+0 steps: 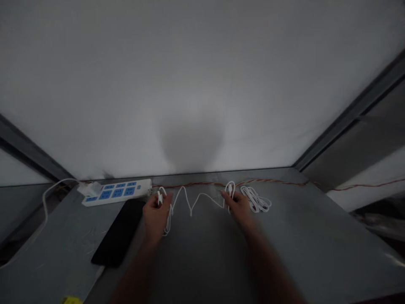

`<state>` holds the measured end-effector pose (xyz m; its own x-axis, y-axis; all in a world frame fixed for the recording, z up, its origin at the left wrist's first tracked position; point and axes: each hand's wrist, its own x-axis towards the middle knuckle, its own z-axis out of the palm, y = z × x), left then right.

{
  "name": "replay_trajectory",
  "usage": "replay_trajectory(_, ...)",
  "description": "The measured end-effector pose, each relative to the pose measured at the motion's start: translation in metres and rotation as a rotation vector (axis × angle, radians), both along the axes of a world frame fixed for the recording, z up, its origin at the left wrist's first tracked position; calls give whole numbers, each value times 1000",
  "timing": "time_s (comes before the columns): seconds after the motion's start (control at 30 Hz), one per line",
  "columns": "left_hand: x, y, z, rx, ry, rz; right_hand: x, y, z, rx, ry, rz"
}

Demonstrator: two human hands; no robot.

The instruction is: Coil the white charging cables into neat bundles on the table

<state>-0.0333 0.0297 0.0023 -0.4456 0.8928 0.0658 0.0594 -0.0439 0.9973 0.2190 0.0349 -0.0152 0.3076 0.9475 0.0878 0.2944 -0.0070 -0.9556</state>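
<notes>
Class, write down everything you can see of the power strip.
The power strip is long and white, apparently plastic, with two rows of blue socket panels. It lies face up, slanted, on the gray table near the wall. A white adapter, blurred, sits on its left end; a black phone lies close to its front edge.

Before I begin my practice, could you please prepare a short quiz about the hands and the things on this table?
1. True or false: the left hand and the right hand both hold parts of the white cable that zigzags between them.
2. Complete: the socket faces on the power strip are ____ in colour.
3. Which thing lies just to the right of the right hand?
A) the power strip
B) the coiled cable
C) the smartphone

Key: 1 true; 2 blue; 3 B.
</notes>
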Motion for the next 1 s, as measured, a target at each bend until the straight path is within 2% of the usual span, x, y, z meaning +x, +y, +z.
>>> replay_trajectory(0.23, 2, 3, 0, 12, -15, -2, 3, 1, -1, 44, -5, -29)
replay_trajectory(0.57, -4, 5, -4, 49, 44, 43, 2, -3, 7, 94, 6, -81)
replay_trajectory(0.83, -4, 3, -5, 26, 142, -123, 3, -4, 6, 108, 13, -112)
replay_trajectory(0.9, -6, 4, -7, 27, 126, -97, 4, -3, 5, 119, 12, -125)
replay_trajectory(1.0, -8, 7, -8, 28, 118, 13, 6, -2, 3, 140, 15, -147)
